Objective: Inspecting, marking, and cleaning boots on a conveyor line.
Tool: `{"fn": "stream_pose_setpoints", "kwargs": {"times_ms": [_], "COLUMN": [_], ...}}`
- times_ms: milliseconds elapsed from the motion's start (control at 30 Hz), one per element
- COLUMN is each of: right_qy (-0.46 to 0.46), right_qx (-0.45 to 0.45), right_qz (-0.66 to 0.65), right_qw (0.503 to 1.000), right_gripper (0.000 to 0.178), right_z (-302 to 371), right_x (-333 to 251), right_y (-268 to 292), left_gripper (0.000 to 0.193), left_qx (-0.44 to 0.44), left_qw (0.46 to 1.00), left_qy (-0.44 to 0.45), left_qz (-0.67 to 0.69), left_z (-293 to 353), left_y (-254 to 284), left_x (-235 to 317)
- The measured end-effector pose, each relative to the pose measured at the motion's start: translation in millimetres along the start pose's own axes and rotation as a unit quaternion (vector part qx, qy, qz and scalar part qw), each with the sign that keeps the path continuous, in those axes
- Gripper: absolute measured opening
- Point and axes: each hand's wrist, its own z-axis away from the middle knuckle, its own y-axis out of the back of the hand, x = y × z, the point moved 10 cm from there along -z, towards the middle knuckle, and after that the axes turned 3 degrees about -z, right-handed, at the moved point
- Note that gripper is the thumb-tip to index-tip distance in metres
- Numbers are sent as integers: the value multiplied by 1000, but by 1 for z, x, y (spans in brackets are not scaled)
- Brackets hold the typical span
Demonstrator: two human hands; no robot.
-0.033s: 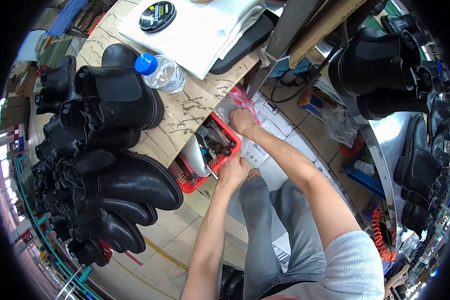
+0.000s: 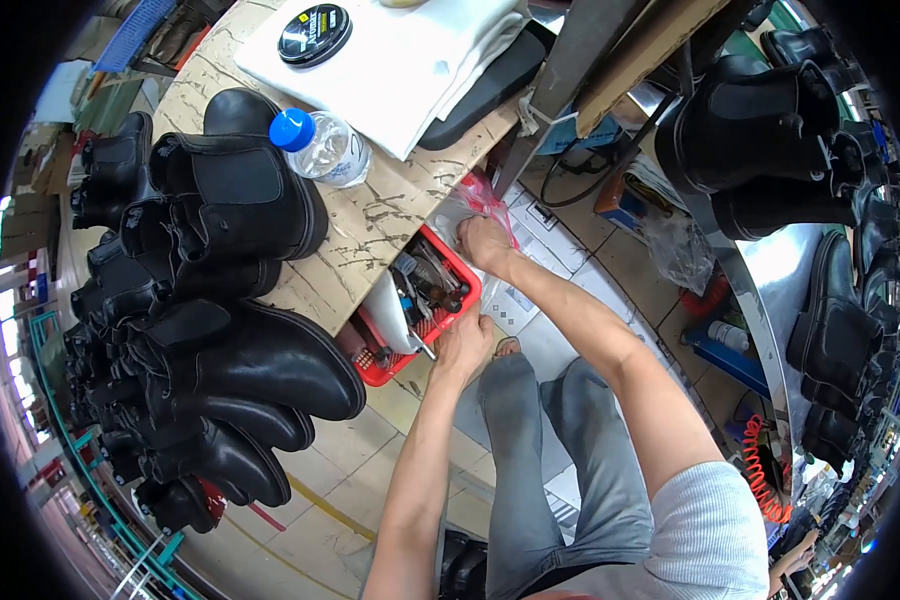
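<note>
Right hand (image 2: 485,243), centre of frame: fingers partly curled, at the crumpled clear-and-pink plastic bag (image 2: 494,194). Fingertips hidden, so can't tell how closed it is or whether it has hold of anything.

Left hand (image 2: 463,345), just below centre: against the outer side of the red plastic open-topped basket (image 2: 460,263). Fingers mostly out of sight; can't tell if it grips or only steadies.

Basket is at centre, tilted in view, beside the table edge. Inside: a jumble of dark and metal hand tools (image 2: 430,280) and a long white curved piece (image 2: 390,313).

Step in hand, as judged: steadying the basket while the right hand works at the bag. Next move seems to call for a sure pinch on the plastic or its contents, basket kept level so nothing tips out.

Further out: tan marbled tabletop (image 2: 365,235), upper centre-left, with a clear plastic bottle with blue cap (image 2: 332,153), a folded white cloth (image 2: 395,65) and a round flat black tin (image 2: 315,34) on the cloth. Black leather boots (image 2: 270,355) fill the left; more black boots (image 2: 755,120) stand upper right.
</note>
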Motion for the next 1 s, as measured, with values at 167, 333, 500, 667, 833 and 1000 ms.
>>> {"fn": "stream_pose_setpoints", "kwargs": {"times_ms": [167,333,500,667,833,1000], "right_qy": [116,-29,-53,-2,19,73], "right_qx": [14,-163,-167,-156,-235,-89], "right_qz": [-169,-503,-602,-555,-476,-509], "right_qw": [979,848,779,817,847,853], "right_gripper": [17,32,29,25,21,17], "right_z": [28,118,168,176,224,264], "right_x": [-11,39,17,-29,-62,-33], "right_y": [38,34,67,77,127,228], "left_gripper": [19,19,25,67,72,78], "left_qx": [-15,63,-32,-68,44,145], "left_qw": [1000,992,999,994,985,958], "left_qy": [1,-102,-20,-1,-4,-12], "left_qz": [5,-35,-3,89,169,248], "left_z": [-3,-10,-27,-34,-33,-15], "left_y": [-7,8,-12,5,24,50], "left_x": [4,28,33,60,54,53]}}
